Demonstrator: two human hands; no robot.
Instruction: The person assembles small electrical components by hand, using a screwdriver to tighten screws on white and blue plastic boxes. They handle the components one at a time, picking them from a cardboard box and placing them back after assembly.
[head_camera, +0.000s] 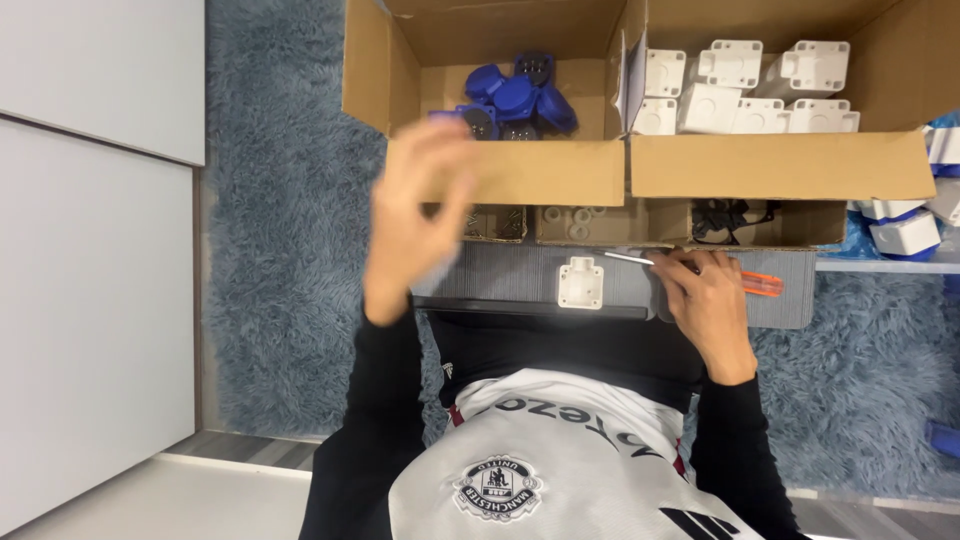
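I have my left hand (420, 215), blurred, fingers loosely open and empty, lifted toward the blue parts (515, 100) in the cardboard box (520, 170), my right hand (705, 305) gripping the orange-handled screwdriver (700, 270) beside the white housing (581, 283) on the grey mat (500, 272), so I judge picking a part comes next

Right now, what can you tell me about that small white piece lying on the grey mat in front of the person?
The white piece is a small, squarish housing that looks like moulded plastic, with rounded corner lugs and a shallow recess facing up. It lies flat near the middle of the ribbed grey mat, just below the cardboard box. Neither hand touches it; the right hand, holding an orange-handled screwdriver, rests beside it.
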